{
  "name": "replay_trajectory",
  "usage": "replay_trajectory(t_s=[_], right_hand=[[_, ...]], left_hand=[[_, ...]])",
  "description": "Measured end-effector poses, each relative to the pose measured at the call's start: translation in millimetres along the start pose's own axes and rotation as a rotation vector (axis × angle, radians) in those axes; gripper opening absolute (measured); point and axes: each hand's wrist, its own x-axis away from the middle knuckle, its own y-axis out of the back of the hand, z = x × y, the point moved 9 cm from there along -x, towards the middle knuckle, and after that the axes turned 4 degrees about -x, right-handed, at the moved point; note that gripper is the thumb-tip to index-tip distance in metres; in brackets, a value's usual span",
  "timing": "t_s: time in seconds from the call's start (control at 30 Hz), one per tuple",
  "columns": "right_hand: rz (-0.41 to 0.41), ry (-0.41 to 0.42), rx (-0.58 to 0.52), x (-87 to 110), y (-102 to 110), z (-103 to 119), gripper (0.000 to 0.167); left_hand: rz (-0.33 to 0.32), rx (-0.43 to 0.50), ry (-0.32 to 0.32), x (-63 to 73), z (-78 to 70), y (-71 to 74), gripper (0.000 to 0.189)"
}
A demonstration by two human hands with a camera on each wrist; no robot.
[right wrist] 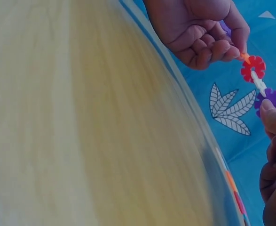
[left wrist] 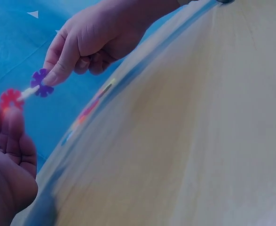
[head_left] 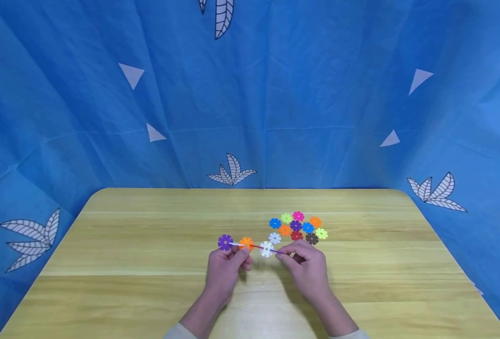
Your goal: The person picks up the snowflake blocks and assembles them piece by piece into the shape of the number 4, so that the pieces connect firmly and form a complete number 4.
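Notched plastic snowflake discs form a chain between my hands, raised above the table. From the left in the head view come a purple disc (head_left: 225, 242), a white one edge-on, an orange disc (head_left: 246, 243), a red disc (right wrist: 253, 68), a white disc (head_left: 266, 249) and, at the right end, another purple disc (right wrist: 269, 100). My left hand (head_left: 224, 270) pinches the chain at the orange disc. Thumb and fingers of my right hand (head_left: 307, 266) pinch the right-end purple disc. In both wrist views, neighbouring discs sit crosswise in each other's slots.
Several loose discs lie in a cluster behind my right hand, among them a pink disc (head_left: 298, 216), a dark brown disc (head_left: 311, 238) and a pale disc (head_left: 274, 238). The wooden table (head_left: 148, 245) ends at a blue curtain (head_left: 318, 94) behind.
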Motion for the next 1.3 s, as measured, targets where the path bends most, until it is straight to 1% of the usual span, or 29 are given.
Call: replay_trajectory(t_s=[0.13, 0.3, 0.47, 0.63, 0.73, 0.87, 0.93, 1.0, 1.07, 1.17, 1.3], right_hand=[[-0.012, 0.004, 0.001, -1.2, 1, 9, 0.022], [-0.021, -0.011, -0.012, -1.3, 1, 8, 0.022], [-0.018, -0.002, -0.03, -1.0, -3, 10, 0.022], [-0.018, 0.005, -0.041, -1.5, -6, 13, 0.022], [-0.024, 0.011, -0.053, -0.9, -7, 8, 0.021], [-0.027, 0.019, -0.058, 1.6, -10, -9, 0.022], [-0.019, 0.013, -0.052, 2.8, -12, -18, 0.022], [-0.005, -0.016, -0.046, 3.5, -13, -25, 0.022], [0.007, -0.063, -0.027, 3.7, -13, -32, 0.023], [0.022, -0.174, 0.015, 3.5, -13, -43, 0.026], [0.044, -0.326, 0.07, 2.9, -14, -59, 0.031]], left_hand=[[-0.001, 0.024, 0.002, 0.9, -1.2, 0.2, 0.011], [0.006, 0.049, 0.016, 2.7, -0.2, -2.9, 0.014], [0.023, 0.028, 0.03, 4.7, 0.9, -10.3, 0.017], [0.029, 0.035, 0.018, 4.5, 3.4, -14.3, 0.019], [0.031, 0.03, 0.024, 4.7, 5.1, -16.2, 0.019], [0.021, 0.007, 0.032, 5.4, 5.9, -16.8, 0.018], [0.017, 0.003, 0.026, 5.0, 5.7, -16.3, 0.018], [0.013, 0.0, 0.025, 4.5, 4.9, -15.1, 0.018], [0.008, -0.008, 0.026, 3.6, 4.1, -13.4, 0.018], [-0.003, -0.022, 0.032, 2.0, 2.6, -10.3, 0.019], [-0.015, -0.018, 0.051, 0.3, 2.4, -7.5, 0.019]])
